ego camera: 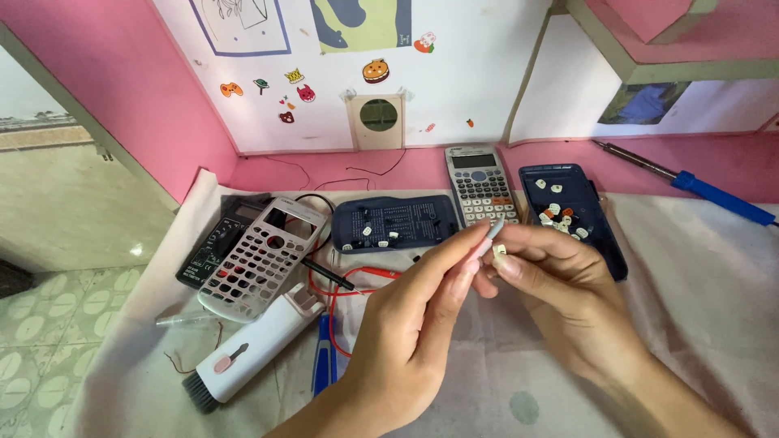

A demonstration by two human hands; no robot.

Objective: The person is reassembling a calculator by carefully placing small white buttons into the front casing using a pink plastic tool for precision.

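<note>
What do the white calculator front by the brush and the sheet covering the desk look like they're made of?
The white calculator front looks like rigid moulded plastic with a matte finish: it has clean, even key holes and a thin hard edge. The sheet looks like soft woven cloth, off-white, since it creases and shows stains. The brush body seems to be smooth, glossy white plastic, with dark bristles.

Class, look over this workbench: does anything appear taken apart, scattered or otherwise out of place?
Yes. A calculator faceplate lies off its body with empty key holes, and small loose keys sit scattered in a dark blue cover. The whole calculator beside them looks intact.
</note>
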